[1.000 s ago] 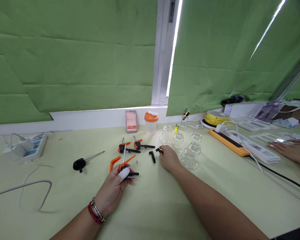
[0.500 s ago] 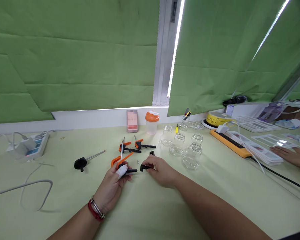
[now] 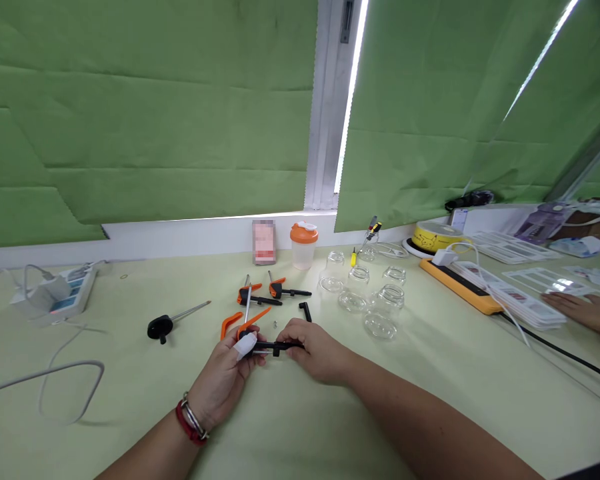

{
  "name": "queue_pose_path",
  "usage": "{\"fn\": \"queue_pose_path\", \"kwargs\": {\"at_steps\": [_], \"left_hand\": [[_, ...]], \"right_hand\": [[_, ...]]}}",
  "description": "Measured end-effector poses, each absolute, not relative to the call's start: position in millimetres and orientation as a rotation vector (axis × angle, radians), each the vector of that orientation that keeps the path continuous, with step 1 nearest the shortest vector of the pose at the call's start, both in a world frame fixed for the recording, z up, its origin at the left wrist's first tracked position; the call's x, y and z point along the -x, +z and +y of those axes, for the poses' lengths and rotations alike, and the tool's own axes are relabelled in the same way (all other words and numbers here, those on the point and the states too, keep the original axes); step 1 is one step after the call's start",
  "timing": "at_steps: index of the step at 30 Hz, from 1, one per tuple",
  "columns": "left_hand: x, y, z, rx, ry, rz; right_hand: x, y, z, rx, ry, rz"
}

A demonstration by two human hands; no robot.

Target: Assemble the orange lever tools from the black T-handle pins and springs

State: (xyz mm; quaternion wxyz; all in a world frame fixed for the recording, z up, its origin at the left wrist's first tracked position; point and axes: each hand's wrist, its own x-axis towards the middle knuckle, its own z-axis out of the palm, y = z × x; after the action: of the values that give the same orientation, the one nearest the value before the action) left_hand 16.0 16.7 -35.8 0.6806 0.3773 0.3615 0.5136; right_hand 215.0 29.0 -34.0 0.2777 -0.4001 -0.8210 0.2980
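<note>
My left hand, its thumb wrapped in white, is closed around a black-and-orange clamp-like tool with a metal rod pointing up. My right hand pinches a black hooked piece, whose end meets the tool's black body; whether they are joined I cannot tell. Beyond my right hand lies a similar black piece. A curved orange part rests by my left fingers, and a tiny metal bit lies between the hands. Two similar black-and-orange tools lie further back.
A black-handled screwdriver lies to the left, near a white power strip. Upturned glass jars stand right of my hands. Behind are an orange-lidded cup and an orange power strip. Another person's hand rests far right.
My right hand has brought the hooked black piece left, up against the tool in my left hand. Before, a gap separated them. The second black piece shows more fully.
</note>
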Motion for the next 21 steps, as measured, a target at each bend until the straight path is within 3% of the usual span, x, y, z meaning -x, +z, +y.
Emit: {"fn": "queue_pose_path", "kwargs": {"at_steps": [21], "left_hand": [[-15.6, -36.4, 15.2, -1.058, 1.118, 1.034]], "right_hand": [[-204.0, -29.7, 16.6, 1.116, 0.981, -2.125]]}}
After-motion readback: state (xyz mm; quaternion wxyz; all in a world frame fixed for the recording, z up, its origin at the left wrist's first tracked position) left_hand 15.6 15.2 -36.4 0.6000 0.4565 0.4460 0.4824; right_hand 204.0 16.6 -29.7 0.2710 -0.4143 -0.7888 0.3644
